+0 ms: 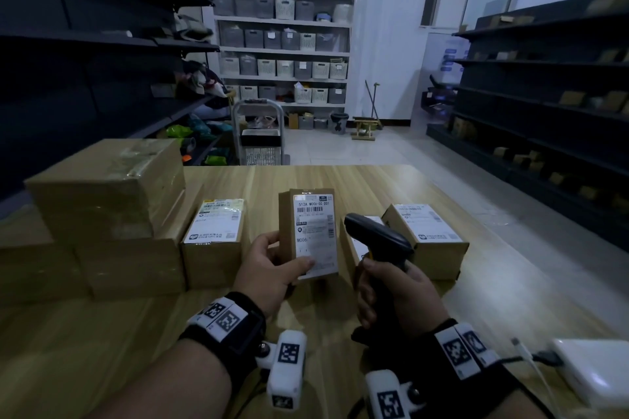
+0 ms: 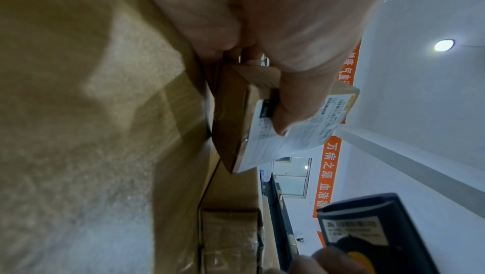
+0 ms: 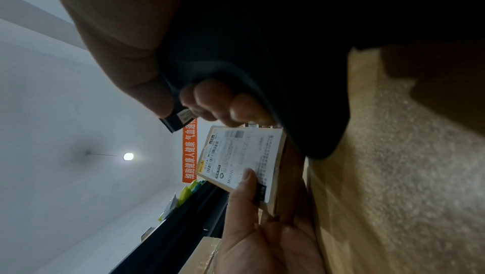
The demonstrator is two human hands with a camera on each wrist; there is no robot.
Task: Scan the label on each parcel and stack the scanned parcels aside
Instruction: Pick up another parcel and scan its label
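My left hand (image 1: 272,269) grips a small cardboard parcel (image 1: 308,231), tilted up above the wooden table (image 1: 102,343) with its white label facing me; the thumb lies on the label's lower edge. The same parcel (image 2: 262,133) (image 3: 241,158) shows in both wrist views. My right hand (image 1: 391,292) is wrapped round the handle of a black barcode scanner (image 1: 377,238), whose head sits just right of the parcel. A labelled parcel (image 1: 214,238) rests on the table at left. Another labelled parcel (image 1: 425,238) stands at right, behind the scanner.
A stack of larger brown boxes (image 1: 102,214) fills the table's left side. A white device (image 1: 595,371) with a cable lies at the table's right front corner. Dark shelving lines both sides; a cart (image 1: 260,136) stands beyond the table's far edge.
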